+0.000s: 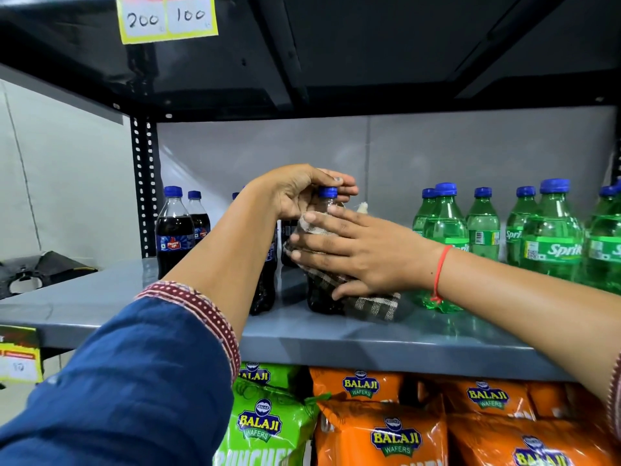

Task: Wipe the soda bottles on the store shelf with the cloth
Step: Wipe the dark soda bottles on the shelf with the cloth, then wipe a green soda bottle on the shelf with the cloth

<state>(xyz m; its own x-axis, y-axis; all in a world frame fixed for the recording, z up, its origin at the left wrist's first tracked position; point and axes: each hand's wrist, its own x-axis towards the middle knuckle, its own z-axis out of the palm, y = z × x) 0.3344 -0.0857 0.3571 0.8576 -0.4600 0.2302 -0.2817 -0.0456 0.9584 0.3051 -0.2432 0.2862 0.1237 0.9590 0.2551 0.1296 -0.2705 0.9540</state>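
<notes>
A dark cola bottle [321,299] with a blue cap stands near the front of the grey shelf [336,334]. My left hand [299,193] curls over its cap and neck and holds it. My right hand [356,250] lies flat against the bottle's side and presses a brown-and-white checked cloth [373,304] around it. The cloth's lower end hangs down to the shelf. More cola bottles [174,230] stand at the left behind my left arm. Several green Sprite bottles [551,237] stand at the right.
A black upright post [144,183] bounds the shelf at the left, and a dark shelf [369,55] hangs overhead with yellow price tags [168,18]. Green and orange Balaji wafer bags [379,428] fill the shelf below. A dark bag [43,267] lies far left.
</notes>
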